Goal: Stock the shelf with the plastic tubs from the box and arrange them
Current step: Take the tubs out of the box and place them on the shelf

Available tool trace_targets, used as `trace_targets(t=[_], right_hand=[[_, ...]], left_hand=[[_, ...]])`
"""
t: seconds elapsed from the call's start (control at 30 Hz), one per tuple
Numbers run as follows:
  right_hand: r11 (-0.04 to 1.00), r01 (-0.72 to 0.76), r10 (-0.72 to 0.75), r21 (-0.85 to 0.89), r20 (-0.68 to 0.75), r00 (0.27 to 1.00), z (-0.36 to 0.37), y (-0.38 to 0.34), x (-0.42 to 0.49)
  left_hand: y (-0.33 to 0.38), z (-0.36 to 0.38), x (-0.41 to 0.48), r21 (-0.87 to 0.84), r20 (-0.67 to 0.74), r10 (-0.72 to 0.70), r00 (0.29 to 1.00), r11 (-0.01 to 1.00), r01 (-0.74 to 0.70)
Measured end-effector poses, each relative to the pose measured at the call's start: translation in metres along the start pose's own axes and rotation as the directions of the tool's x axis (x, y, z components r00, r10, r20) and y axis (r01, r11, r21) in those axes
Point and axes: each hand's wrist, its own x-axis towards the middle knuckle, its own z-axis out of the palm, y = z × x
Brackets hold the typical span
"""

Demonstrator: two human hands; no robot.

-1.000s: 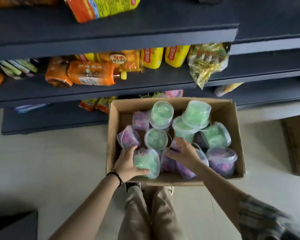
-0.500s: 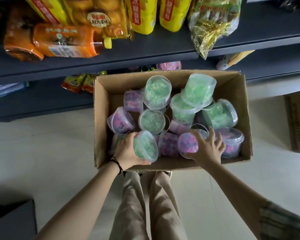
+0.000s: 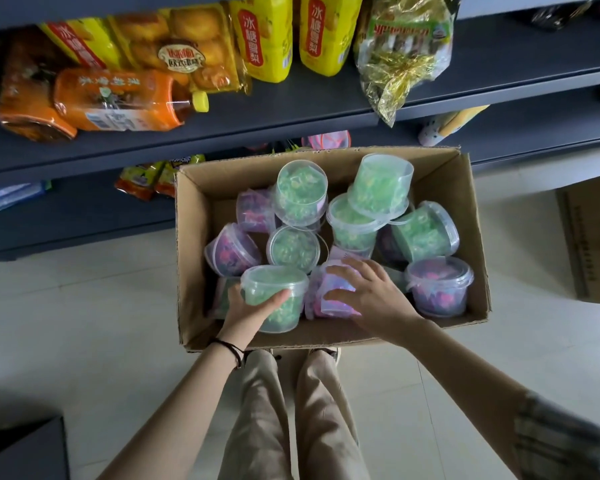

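An open cardboard box (image 3: 471, 216) stands on the floor in front of dark grey shelves (image 3: 291, 109). Several clear plastic tubs lie jumbled in it, some with green contents (image 3: 300, 194), some with purple (image 3: 439, 287). My left hand (image 3: 248, 311) grips a green tub (image 3: 274, 296), upright at the box's near left. My right hand (image 3: 368, 296) is wrapped over a purple tub (image 3: 329, 292) lying on its side beside it. A pink-purple tub (image 3: 328, 140) shows on the low shelf behind the box.
The middle shelf carries orange bottles (image 3: 118, 102), a pack of cakes (image 3: 184, 53), yellow cartons (image 3: 265, 39) and a gold-wrapped bag (image 3: 402, 50). Snack packets (image 3: 146, 178) lie on the lowest shelf. A second cardboard box (image 3: 593, 233) stands at the right. My legs are below the box.
My left hand has turned the green tub upright and raised it a little. My right hand has closed over the purple tub. The view has tilted closer to the box.
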Motion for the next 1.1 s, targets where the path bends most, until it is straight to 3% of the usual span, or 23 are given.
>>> trace_targets(t=[0.03,0.1,0.2,0.3,0.4,0.53,0.6,0.73,0.77,0.93,1.1], right_hand=[[0.999,0.039,-0.038,-0.022,0.026,0.999,0.003,0.003,0.002],[0.998,-0.035,0.03,0.05,0.088,0.996,0.008,0.006,0.004],[0.853,-0.344,0.352,0.393,0.055,0.934,0.012,-0.002,0.007],[0.628,-0.479,0.628,0.614,-0.036,0.777,0.013,-0.015,0.016],[0.569,-0.614,0.769,0.547,-0.09,0.633,0.019,-0.019,0.021],[0.3,-0.813,0.917,0.499,0.085,0.39,0.02,-0.023,0.025],[0.194,-0.821,0.922,0.537,0.186,0.339,0.021,-0.026,0.024],[-0.109,-0.669,0.857,0.735,0.411,0.311,0.026,-0.029,0.025],[-0.145,-0.65,0.846,0.746,0.434,0.309,0.026,-0.029,0.027],[-0.134,-0.648,0.844,0.75,0.429,0.322,0.014,-0.027,0.036],[-0.081,-0.542,0.796,0.836,0.382,0.47,-0.03,-0.033,0.033]], left_hand=[[0.0,0.004,-0.001,-0.003,-0.008,-0.012,1.0,1.0,0.012],[0.0,0.013,-0.001,-0.018,-0.018,-0.029,0.999,0.999,0.028],[-0.001,0.028,0.0,-0.068,-0.03,-0.094,0.995,0.993,0.091],[-0.001,0.04,0.003,-0.089,-0.083,-0.152,0.985,0.985,0.145],[0.0,0.044,0.006,-0.094,-0.095,-0.153,0.984,0.985,0.144],[-0.002,0.042,0.007,-0.092,-0.092,-0.153,0.984,0.985,0.145],[0.0,0.041,0.006,-0.101,-0.1,-0.137,0.985,0.987,0.127],[0.005,0.037,0.002,-0.111,-0.115,-0.068,0.991,0.992,0.056],[0.007,0.035,0.002,-0.099,-0.125,-0.035,0.992,0.995,0.022],[0.015,0.025,0.006,-0.047,-0.136,0.056,0.989,0.997,-0.063],[0.034,0.008,-0.014,-0.088,-0.122,0.081,0.989,0.992,-0.092]])
